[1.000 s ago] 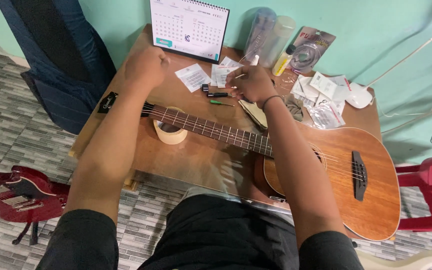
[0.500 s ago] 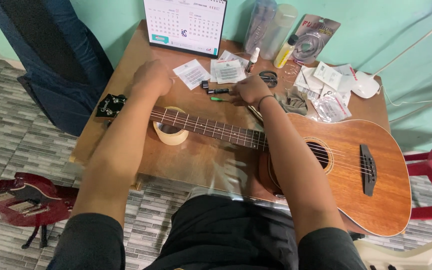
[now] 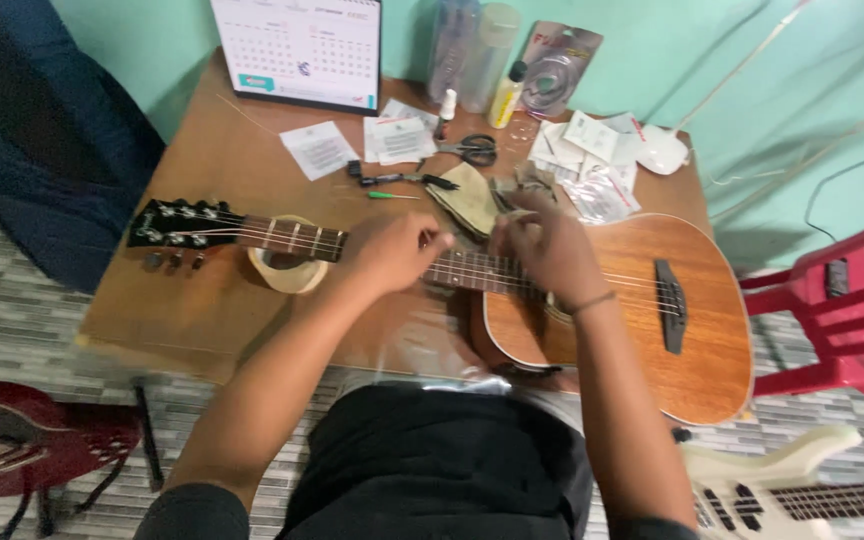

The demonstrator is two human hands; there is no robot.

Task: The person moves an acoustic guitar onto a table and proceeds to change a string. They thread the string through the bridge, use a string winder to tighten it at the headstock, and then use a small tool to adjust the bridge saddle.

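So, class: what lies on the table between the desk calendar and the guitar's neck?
In the head view, paper slips and a small green tool lie between the calendar and the guitar neck; otherwise bare wooden table.

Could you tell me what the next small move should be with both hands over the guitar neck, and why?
Probably lower both hands onto the strings. The left hand and right hand are both over the neck of the guitar, which rests on a tape roll on the table. The right hand seems to pinch something small; blur hides what, and whether either hand touches the strings.
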